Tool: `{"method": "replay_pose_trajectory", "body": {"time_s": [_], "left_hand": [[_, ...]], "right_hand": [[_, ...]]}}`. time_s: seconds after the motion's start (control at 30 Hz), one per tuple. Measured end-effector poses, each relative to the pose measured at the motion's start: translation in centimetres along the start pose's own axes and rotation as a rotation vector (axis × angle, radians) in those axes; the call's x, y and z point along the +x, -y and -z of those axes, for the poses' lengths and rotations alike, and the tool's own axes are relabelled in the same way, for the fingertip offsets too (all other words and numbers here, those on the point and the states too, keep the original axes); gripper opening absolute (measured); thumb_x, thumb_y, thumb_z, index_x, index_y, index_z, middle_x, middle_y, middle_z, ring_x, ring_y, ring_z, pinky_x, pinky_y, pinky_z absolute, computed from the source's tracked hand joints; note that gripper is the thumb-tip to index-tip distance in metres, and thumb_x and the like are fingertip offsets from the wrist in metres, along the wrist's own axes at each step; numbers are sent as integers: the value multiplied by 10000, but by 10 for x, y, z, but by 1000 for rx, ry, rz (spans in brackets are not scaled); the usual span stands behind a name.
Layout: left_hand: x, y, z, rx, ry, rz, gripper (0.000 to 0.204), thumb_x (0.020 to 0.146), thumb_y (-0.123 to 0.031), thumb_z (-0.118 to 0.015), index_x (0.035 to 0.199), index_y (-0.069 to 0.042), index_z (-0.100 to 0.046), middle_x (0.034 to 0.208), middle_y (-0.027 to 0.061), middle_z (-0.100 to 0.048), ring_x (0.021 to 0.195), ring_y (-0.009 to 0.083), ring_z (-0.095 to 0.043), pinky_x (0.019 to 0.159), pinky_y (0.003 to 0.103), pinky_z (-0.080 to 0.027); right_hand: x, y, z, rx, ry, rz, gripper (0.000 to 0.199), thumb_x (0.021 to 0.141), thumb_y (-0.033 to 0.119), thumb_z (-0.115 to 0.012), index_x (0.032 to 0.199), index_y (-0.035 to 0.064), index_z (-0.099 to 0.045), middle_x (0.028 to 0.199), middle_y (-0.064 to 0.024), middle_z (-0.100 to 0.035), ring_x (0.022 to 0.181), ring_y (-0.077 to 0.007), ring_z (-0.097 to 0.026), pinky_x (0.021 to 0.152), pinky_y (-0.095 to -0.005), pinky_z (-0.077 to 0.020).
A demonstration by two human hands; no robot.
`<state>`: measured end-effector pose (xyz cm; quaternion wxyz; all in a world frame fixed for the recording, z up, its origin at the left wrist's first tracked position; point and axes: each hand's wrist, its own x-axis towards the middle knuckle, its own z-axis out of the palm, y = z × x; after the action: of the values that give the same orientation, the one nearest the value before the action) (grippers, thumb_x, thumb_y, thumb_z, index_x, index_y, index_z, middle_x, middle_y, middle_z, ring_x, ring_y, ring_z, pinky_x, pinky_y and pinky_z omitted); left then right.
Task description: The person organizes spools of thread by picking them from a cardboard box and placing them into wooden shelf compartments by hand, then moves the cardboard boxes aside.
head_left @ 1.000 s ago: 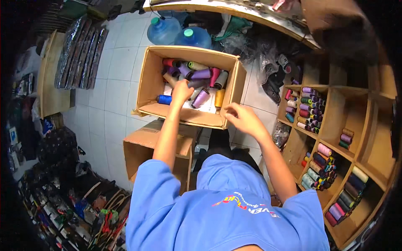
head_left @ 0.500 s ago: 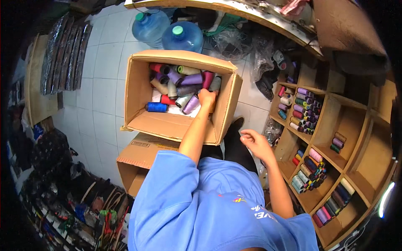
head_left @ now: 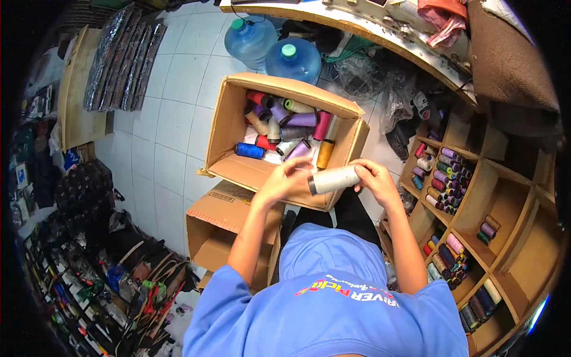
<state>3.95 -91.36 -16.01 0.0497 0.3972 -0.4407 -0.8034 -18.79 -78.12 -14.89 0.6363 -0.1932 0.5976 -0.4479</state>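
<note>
Grips a pale spool (head_left: 336,179) in the right hand (head_left: 377,181) over the near edge of the box (head_left: 244,172) and holds the left hand (head_left: 281,182), half-open and empty, just beside the spool's dark end.

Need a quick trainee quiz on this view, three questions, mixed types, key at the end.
1. Which hand grips the pale grey spool?
2. Which colour of spool lies nearest the near left corner of the upper cardboard box? A green, B blue, C mustard.
3. True or false: the wooden shelving stands on the person's right.

Key:
1. The right hand; the left hand is open near the spool's dark end.
2. B, the blue spool.
3. True.
</note>
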Motion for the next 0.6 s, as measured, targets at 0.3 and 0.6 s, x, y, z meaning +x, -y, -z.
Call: {"method": "replay_pose_trajectory", "body": {"time_s": [0.3,0.6], "left_hand": [[176,28,124,-40,-896,77,453,734,-376,-666,810,62,-579,767,104,-587,637,186,-554,506,327,-486],[198,4,130,1,-1110,300,469,675,-309,-722,944,56,-602,957,150,-607,729,237,-603,422,348,-515]], "right_hand": [[-50,-18,35,91,-184,-55,353,904,276,-508,1033,-49,-562,880,-103,-606,693,-158,-588,588,-272,-508],[-77,-44,40,156,-308,-81,363,915,272,-497,1054,-59,-548,914,-118,-598,759,-179,-599,608,-274,-519]]}}
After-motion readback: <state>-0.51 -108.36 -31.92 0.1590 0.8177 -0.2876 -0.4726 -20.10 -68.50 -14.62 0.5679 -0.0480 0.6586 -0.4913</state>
